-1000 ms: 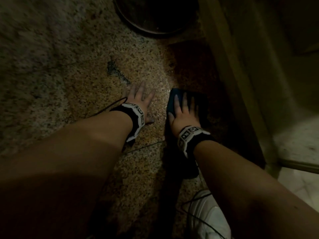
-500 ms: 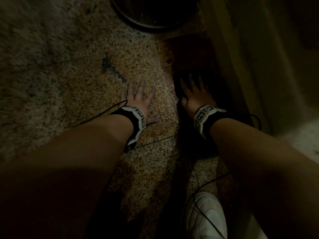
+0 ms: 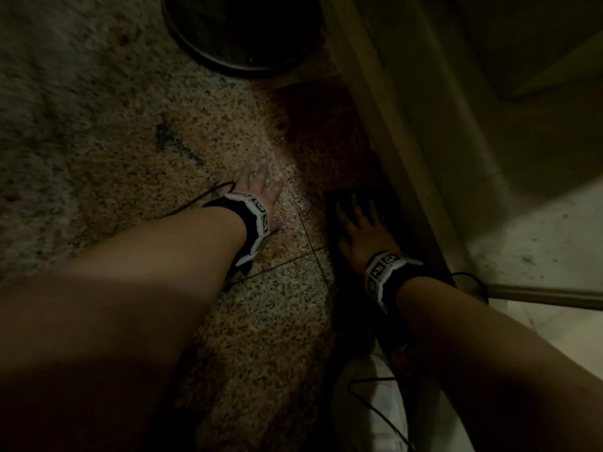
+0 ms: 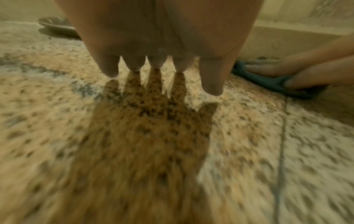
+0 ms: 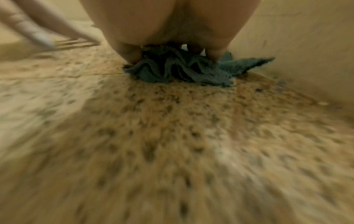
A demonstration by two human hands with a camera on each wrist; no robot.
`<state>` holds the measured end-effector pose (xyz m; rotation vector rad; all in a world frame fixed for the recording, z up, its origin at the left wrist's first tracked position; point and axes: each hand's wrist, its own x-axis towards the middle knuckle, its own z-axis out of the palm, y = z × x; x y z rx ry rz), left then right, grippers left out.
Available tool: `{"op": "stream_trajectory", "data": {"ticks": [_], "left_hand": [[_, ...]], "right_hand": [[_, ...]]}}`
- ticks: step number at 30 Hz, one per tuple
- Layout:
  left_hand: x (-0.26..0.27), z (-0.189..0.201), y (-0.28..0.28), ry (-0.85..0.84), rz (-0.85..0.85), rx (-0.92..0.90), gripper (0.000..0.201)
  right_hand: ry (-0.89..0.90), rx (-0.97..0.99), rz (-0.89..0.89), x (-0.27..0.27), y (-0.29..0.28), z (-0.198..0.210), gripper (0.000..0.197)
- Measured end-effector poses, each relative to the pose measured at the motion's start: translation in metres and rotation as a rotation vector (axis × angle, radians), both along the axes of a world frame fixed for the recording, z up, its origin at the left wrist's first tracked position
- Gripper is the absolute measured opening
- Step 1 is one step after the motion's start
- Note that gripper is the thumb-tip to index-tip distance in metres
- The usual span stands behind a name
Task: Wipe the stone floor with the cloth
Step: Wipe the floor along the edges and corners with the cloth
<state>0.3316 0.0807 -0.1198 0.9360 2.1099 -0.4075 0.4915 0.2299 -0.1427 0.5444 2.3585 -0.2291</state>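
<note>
The speckled stone floor (image 3: 261, 321) is dim in the head view. My right hand (image 3: 362, 223) lies flat with its fingers spread on a dark teal cloth (image 3: 337, 199) and presses it to the floor beside a wooden frame. In the right wrist view the cloth (image 5: 172, 69) is bunched under the right hand's fingertips (image 5: 132, 54), with one corner pointing toward the wall. My left hand (image 3: 257, 187) rests flat on the bare stone to the left of the cloth and holds nothing; its straight fingers (image 4: 134, 63) touch the floor. The left wrist view shows the cloth (image 4: 268, 81) under the right hand (image 4: 268, 69).
A dark round basin (image 3: 241, 34) stands on the floor ahead. A wooden frame (image 3: 375, 125) runs along the right, with pale tiles (image 3: 538, 243) beyond it. A white shoe (image 3: 372, 406) and thin black cables are near me. A dark stain (image 3: 176, 145) marks the stone.
My right hand pushed the cloth forward along the frame, then drew it back toward me. The left hand stayed planted in the same spot.
</note>
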Motion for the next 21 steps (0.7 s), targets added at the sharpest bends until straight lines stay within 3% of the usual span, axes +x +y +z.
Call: {"op": "stream_trajectory", "data": {"ticks": [13,21], "left_hand": [[-0.008,-0.01,-0.007,0.004,-0.118,-0.052,0.091],[-0.008,-0.016,-0.01,-0.006,-0.089,-0.031,0.093]], "right_hand": [[0.042,-0.013,-0.034,-0.109,0.033,0.001,0.063],[-0.002,0.023,0.074,-0.066,0.033,0.001,0.064]]}}
